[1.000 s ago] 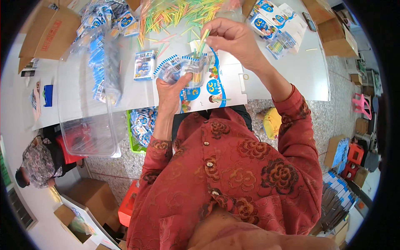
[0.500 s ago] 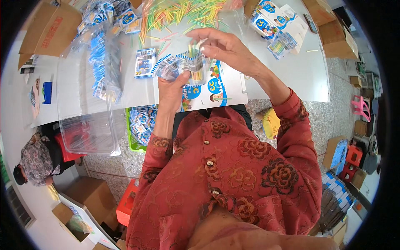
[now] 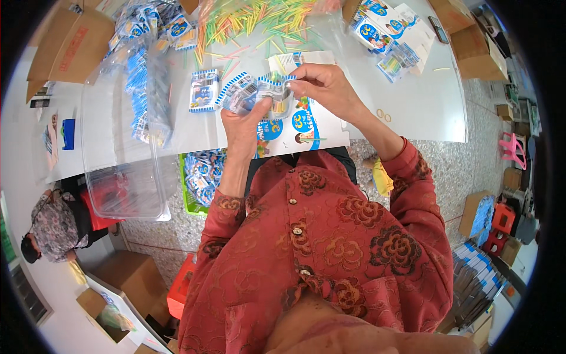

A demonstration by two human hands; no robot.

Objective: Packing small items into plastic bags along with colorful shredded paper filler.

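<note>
My left hand (image 3: 242, 131) is closed round small clear plastic packets with blue-striped edges. One packet (image 3: 237, 95) fans out to the left, and another packet (image 3: 272, 89) stands under the thumb, pale sticks showing faintly inside it. At this second packet's top right edge, my right hand (image 3: 328, 88) pinches with thumb and forefinger. Beneath both hands lies a printed white card sheet (image 3: 331, 125) with blue ovals. Left of the hands rests a filled blue-and-white packet (image 3: 204, 91). Beyond them spreads a pile of thin coloured plastic straws (image 3: 256, 22).
A long clear plastic tray (image 3: 125, 200) overhangs the table's left edge, near blue-striped packets (image 3: 139, 88). A green basket of packets (image 3: 200, 177) stands below. Cardboard boxes (image 3: 73, 44) flank the table. Two rubber bands (image 3: 383, 115) lie right. Another person (image 3: 56, 227) is at far left.
My right hand has come down and nearer to the packet, from above its mouth to its top edge. The coloured sticks that stood up at the mouth no longer show there.
</note>
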